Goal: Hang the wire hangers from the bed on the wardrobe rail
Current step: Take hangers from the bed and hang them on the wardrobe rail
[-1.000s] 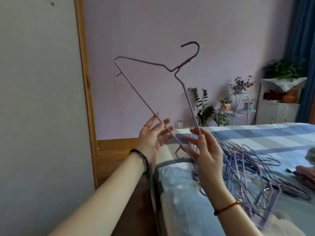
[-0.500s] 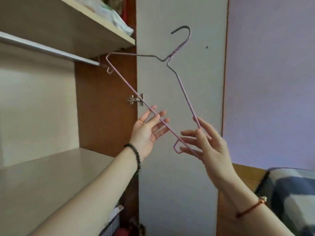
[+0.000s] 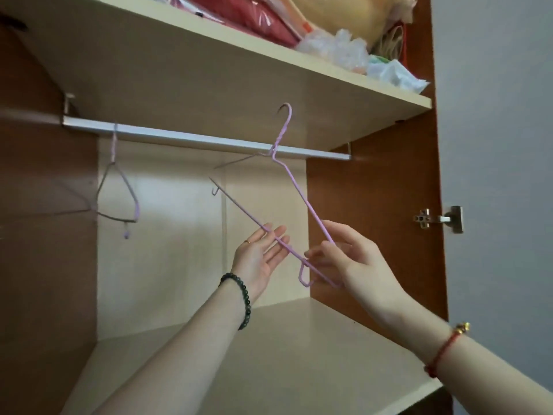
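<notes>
Btwn both hands' fingers point(image 3: 317, 252) — wire hanger point(image 3: 294, 187)

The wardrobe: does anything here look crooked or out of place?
Yes. The hanger already on the rail at the left looks bent, its frame lopsided. The held hanger is tilted, its hook above the rail, not yet on it.

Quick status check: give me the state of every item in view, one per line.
held hanger: tilted, hook above the rail, not yet hung
hung hanger: hooked on the rail, left end
wardrobe rail: carries one hanger
left hand: open, under the bar
right hand: pinching the hanger's lower corner
wardrobe door: open
</notes>
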`<state>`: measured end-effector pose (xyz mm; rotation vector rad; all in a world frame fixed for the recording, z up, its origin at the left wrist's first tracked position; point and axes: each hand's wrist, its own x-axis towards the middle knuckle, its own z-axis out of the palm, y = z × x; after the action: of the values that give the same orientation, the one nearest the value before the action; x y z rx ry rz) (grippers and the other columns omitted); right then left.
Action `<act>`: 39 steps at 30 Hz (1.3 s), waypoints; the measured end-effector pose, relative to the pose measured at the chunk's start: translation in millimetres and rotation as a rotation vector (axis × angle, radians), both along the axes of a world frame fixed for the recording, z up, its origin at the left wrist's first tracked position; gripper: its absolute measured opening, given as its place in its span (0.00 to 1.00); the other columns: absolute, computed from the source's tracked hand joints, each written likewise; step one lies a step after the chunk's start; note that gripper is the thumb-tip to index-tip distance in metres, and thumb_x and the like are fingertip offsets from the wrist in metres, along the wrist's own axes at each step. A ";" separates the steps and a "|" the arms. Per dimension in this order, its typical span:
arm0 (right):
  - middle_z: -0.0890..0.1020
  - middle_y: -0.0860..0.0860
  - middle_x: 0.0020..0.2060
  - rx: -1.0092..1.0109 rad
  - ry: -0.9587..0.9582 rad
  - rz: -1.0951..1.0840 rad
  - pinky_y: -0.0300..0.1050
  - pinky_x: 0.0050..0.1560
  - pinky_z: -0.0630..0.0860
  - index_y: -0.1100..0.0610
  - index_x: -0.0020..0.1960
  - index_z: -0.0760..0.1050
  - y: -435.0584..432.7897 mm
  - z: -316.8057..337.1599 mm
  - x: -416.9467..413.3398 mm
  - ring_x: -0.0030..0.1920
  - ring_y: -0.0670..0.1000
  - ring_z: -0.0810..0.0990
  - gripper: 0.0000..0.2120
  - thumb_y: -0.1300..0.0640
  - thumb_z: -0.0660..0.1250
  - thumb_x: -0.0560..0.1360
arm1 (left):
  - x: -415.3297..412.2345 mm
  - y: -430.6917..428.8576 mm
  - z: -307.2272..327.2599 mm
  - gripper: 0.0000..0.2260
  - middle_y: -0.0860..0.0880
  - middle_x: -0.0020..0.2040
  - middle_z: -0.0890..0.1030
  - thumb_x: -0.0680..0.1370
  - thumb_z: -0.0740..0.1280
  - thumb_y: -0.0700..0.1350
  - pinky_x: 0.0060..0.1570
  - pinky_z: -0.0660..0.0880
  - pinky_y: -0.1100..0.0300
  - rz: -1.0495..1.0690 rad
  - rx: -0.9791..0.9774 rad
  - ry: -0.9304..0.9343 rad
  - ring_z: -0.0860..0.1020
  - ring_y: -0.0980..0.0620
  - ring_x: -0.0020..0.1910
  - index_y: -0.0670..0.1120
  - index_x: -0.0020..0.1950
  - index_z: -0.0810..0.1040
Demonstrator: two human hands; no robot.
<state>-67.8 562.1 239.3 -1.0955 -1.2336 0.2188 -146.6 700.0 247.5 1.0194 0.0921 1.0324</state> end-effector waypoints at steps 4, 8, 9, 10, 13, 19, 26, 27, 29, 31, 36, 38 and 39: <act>0.80 0.55 0.38 -0.014 -0.037 0.121 0.41 0.37 0.81 0.54 0.61 0.70 58.5 26.9 -25.1 0.40 0.52 0.80 0.13 0.62 0.57 0.78 | -33.7 44.7 18.0 0.17 0.42 0.53 0.78 0.80 0.56 0.34 0.52 0.70 0.57 0.114 -0.025 -0.019 0.77 0.51 0.45 0.36 0.69 0.63; 0.79 0.55 0.36 -0.012 -0.058 0.203 0.40 0.34 0.80 0.52 0.59 0.69 105.7 49.6 -50.8 0.37 0.52 0.78 0.11 0.62 0.56 0.79 | -62.6 84.0 33.3 0.16 0.42 0.51 0.78 0.80 0.55 0.34 0.54 0.69 0.57 0.182 -0.025 -0.066 0.76 0.50 0.48 0.35 0.68 0.63; 0.78 0.55 0.35 -0.014 -0.057 0.217 0.39 0.33 0.80 0.52 0.59 0.68 116.1 54.1 -56.9 0.36 0.52 0.77 0.11 0.62 0.55 0.79 | -68.5 92.0 35.9 0.16 0.42 0.53 0.78 0.80 0.55 0.34 0.54 0.69 0.57 0.201 -0.025 -0.080 0.76 0.50 0.50 0.34 0.68 0.63; 0.78 0.54 0.34 -0.015 -0.059 0.224 0.38 0.33 0.79 0.52 0.59 0.68 125.8 58.2 -62.4 0.35 0.52 0.77 0.12 0.62 0.55 0.79 | -73.4 98.9 37.9 0.16 0.40 0.57 0.77 0.81 0.54 0.34 0.55 0.69 0.57 0.221 -0.029 -0.091 0.76 0.49 0.54 0.34 0.69 0.62; 0.77 0.55 0.34 -0.013 -0.088 0.223 0.43 0.36 0.80 0.55 0.62 0.69 150.8 67.4 -76.0 0.35 0.52 0.76 0.14 0.62 0.54 0.79 | -83.2 118.0 40.4 0.16 0.39 0.67 0.71 0.81 0.53 0.35 0.58 0.68 0.57 0.268 -0.052 -0.115 0.70 0.47 0.67 0.33 0.68 0.62; 0.76 0.53 0.31 -0.028 -0.133 0.232 0.41 0.30 0.75 0.57 0.66 0.67 182.4 84.5 -97.1 0.31 0.51 0.74 0.16 0.60 0.53 0.79 | -95.2 147.1 46.5 0.10 0.39 0.67 0.71 0.81 0.56 0.37 0.58 0.68 0.61 0.294 -0.108 -0.167 0.70 0.49 0.67 0.36 0.60 0.69; 0.75 0.56 0.33 -0.055 -0.132 0.236 0.53 0.43 0.79 0.57 0.68 0.65 204.0 98.8 -117.8 0.37 0.59 0.75 0.18 0.59 0.51 0.80 | -117.1 168.1 57.6 0.16 0.40 0.66 0.73 0.80 0.57 0.37 0.57 0.69 0.64 0.354 -0.128 -0.220 0.72 0.50 0.66 0.33 0.67 0.66; 0.74 0.56 0.33 -0.074 -0.126 0.244 0.55 0.44 0.79 0.57 0.68 0.65 206.0 97.9 -120.2 0.37 0.60 0.75 0.18 0.59 0.51 0.80 | -118.4 171.1 55.2 0.16 0.40 0.66 0.73 0.80 0.57 0.38 0.57 0.70 0.64 0.359 -0.138 -0.221 0.72 0.50 0.65 0.32 0.67 0.66; 0.74 0.56 0.33 -0.120 -0.118 0.274 0.53 0.41 0.78 0.57 0.69 0.63 207.3 94.0 -124.9 0.35 0.59 0.75 0.19 0.58 0.51 0.80 | -119.7 177.7 46.8 0.15 0.41 0.65 0.74 0.80 0.57 0.39 0.58 0.70 0.63 0.350 -0.153 -0.206 0.75 0.51 0.61 0.32 0.64 0.68; 0.75 0.56 0.37 -0.166 -0.140 0.292 0.51 0.42 0.78 0.56 0.70 0.63 205.9 89.1 -127.0 0.39 0.57 0.76 0.19 0.56 0.51 0.80 | -117.6 178.3 37.7 0.15 0.42 0.60 0.76 0.81 0.56 0.41 0.58 0.69 0.61 0.344 -0.163 -0.177 0.74 0.51 0.58 0.32 0.61 0.71; 0.74 0.56 0.45 -0.247 -0.179 0.278 0.44 0.40 0.75 0.54 0.67 0.66 189.9 80.3 -120.0 0.45 0.55 0.74 0.17 0.52 0.51 0.80 | -106.5 158.4 25.6 0.12 0.43 0.50 0.77 0.82 0.52 0.41 0.53 0.70 0.58 0.350 -0.233 -0.167 0.77 0.47 0.50 0.39 0.59 0.72; 0.75 0.54 0.42 -0.257 -0.190 0.250 0.43 0.41 0.75 0.54 0.66 0.66 178.0 79.2 -113.5 0.45 0.54 0.75 0.17 0.52 0.51 0.80 | -101.3 148.0 23.7 0.11 0.43 0.44 0.78 0.80 0.52 0.38 0.54 0.72 0.56 0.337 -0.259 -0.125 0.77 0.48 0.41 0.40 0.49 0.73; 0.76 0.55 0.43 -0.259 -0.192 0.242 0.45 0.43 0.75 0.55 0.65 0.67 171.5 78.9 -109.1 0.44 0.54 0.75 0.17 0.52 0.51 0.80 | -97.7 142.6 23.0 0.11 0.43 0.42 0.78 0.79 0.52 0.37 0.54 0.72 0.56 0.331 -0.261 -0.099 0.77 0.49 0.40 0.40 0.45 0.73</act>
<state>-176.9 733.6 318.2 -1.2085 -1.5429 0.4768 -244.3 842.6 270.5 0.7271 0.3147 1.3312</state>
